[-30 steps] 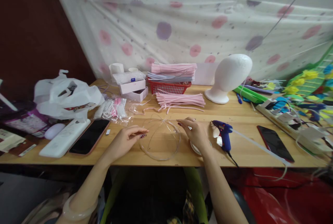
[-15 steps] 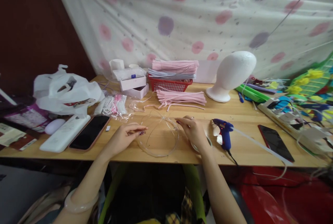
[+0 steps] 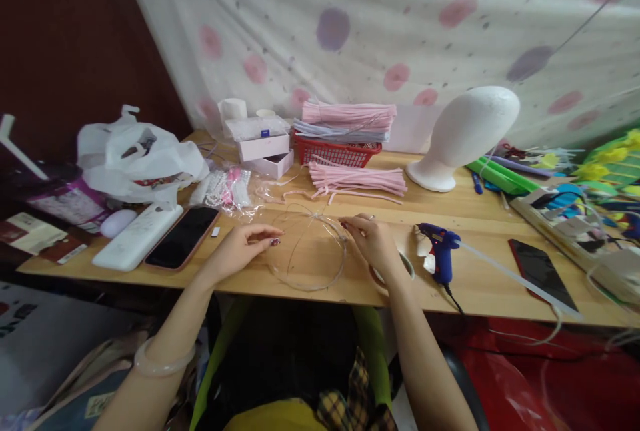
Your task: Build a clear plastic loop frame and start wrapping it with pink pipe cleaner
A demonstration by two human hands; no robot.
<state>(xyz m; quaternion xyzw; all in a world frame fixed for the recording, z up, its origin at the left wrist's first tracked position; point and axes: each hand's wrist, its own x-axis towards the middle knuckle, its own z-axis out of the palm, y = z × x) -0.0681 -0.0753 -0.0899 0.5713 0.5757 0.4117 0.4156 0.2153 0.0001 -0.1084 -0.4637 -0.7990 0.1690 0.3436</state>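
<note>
- Head view, and here's the wire ring (image 3: 313,289), lying just below the middle of the frame on the wooden table (image 3: 475,217), fine strands meeting at a crossing point (image 3: 316,216) on its upper edge.
- Left hand (image 3: 239,249), left of centre: fingers half curled, thumb and forefinger slightly parted beside the ring; whether a fine strand sits between them, I can't tell.
- Over to the right hand (image 3: 374,244), right of centre: fingertips drawn close together at the ring's upper right; too fine to tell if they grip it.
- That ring looks very light, thin and springy, I'd say; squeeze hard and it likely kinks or goes oval, and those smooth strands could slide.
- Best holds, in my judgement: a gentle pinch on either side of the rim, or right on the crossing point, where the strands seem gathered; a loose inner strand looks too floppy to lift by.
- Lower right of centre, the blue glue gun (image 3: 442,254) lies beyond the right hand, well apart from the ring.
</note>
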